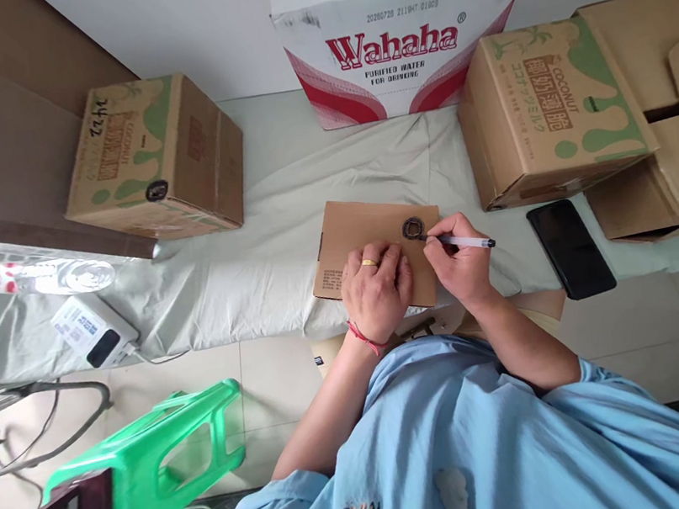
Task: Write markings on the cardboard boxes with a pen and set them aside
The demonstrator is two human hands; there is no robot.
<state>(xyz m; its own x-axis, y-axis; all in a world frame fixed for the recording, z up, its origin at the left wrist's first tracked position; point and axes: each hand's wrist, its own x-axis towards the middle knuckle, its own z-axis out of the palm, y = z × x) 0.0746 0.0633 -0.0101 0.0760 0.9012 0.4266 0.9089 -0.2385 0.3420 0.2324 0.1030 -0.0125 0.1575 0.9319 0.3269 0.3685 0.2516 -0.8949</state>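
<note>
A flat brown cardboard box (342,233) lies near the front edge of the covered table, small print at its lower left. My left hand (378,287) rests on it, palm down, fingers slightly bent and nothing held in them. A pen (469,242) with a white barrel and black end is pinched in my right hand (461,263). The pen's tip end points left, close to a dark round mark with a square shape inside (413,228) at the cardboard's upper right. Whether the tip touches the surface I cannot tell.
Coconut cartons stand at left (153,159) and right (553,103), a Wahaha water carton (402,32) behind. A black phone (572,248) lies right; opened cartons (640,192) are beyond. A plastic bottle (49,275), white device (94,329) and green stool (153,461) are left.
</note>
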